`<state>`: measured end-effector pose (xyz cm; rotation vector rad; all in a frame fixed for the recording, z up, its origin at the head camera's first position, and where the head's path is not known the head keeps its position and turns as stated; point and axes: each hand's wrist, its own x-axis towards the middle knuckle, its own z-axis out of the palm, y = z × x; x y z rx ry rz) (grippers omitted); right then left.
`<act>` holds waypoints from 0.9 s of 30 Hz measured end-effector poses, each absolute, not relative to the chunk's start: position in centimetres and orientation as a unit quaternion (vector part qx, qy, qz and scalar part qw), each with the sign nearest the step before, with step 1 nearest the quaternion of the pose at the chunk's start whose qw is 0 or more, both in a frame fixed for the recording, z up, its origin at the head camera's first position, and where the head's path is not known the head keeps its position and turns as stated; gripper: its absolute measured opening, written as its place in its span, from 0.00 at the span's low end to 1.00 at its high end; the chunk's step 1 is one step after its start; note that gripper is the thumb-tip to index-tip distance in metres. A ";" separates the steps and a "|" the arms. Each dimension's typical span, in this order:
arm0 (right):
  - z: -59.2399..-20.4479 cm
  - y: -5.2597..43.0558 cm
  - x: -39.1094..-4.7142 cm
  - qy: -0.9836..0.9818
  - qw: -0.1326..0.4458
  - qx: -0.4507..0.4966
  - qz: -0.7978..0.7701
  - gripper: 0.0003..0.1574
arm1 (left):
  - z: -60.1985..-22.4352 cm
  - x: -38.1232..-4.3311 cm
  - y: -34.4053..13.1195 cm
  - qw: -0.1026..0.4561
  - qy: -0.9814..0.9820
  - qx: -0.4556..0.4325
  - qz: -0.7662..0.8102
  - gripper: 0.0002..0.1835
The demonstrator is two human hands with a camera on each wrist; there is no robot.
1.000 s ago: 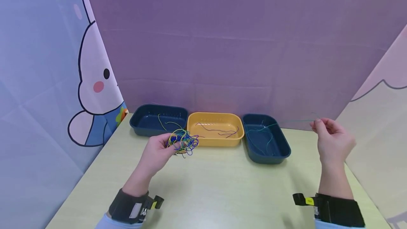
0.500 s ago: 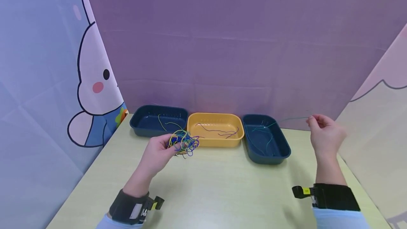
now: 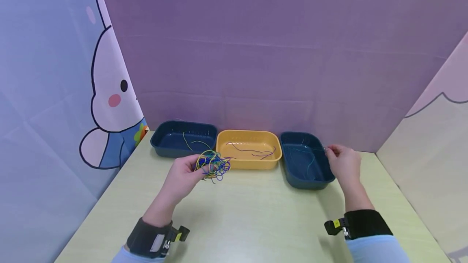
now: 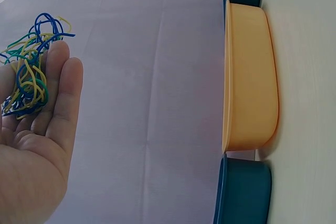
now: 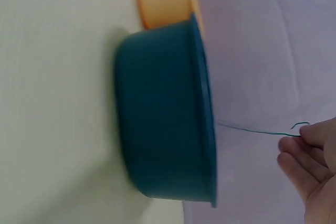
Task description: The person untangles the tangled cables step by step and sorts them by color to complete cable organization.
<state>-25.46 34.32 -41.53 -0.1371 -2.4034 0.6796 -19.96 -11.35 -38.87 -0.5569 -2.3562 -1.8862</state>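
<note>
A tangled bundle of blue, yellow and green strings [image 3: 213,164] is pinched in my left hand [image 3: 185,177], in front of the yellow tray [image 3: 248,164]. In the left wrist view the same tangle [image 4: 31,85] sits between thumb and fingers. My right hand [image 3: 343,163] is at the right rim of the right-hand dark blue tray [image 3: 308,184], pinching a thin green string [image 3: 314,149] that reaches over that tray. In the right wrist view the green string [image 5: 252,130] runs from my fingertips toward the tray's rim, with a short bent end above the thumb.
Left of the yellow tray stands another dark blue tray [image 3: 164,151] with a few yellow strings. Purple strings [image 3: 252,150] lie in the yellow tray. All three stand on a pale table [image 3: 248,214] against a purple cloth backdrop [image 3: 256,52].
My right hand has moved left and a little down, from right of the right-hand tray to its rim, with the green string. The left hand with the tangle has stayed nearly still.
</note>
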 end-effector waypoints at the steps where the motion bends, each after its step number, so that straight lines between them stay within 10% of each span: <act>1: -41.8 34.2 -25.6 -0.919 0.301 -0.044 0.250 0.11 | -39.3 -20.3 -11.4 0.034 -0.767 -0.177 -0.615 0.12; 15: -43.6 32.7 -27.1 -0.974 0.105 -0.004 0.200 0.10 | -40.3 -20.9 -11.7 0.043 -0.764 -0.179 -0.619 0.11; 27: -43.5 32.9 -27.5 -0.977 0.061 0.012 0.204 0.10 | -37.8 -19.1 -11.6 0.042 -0.769 -0.181 -0.611 0.11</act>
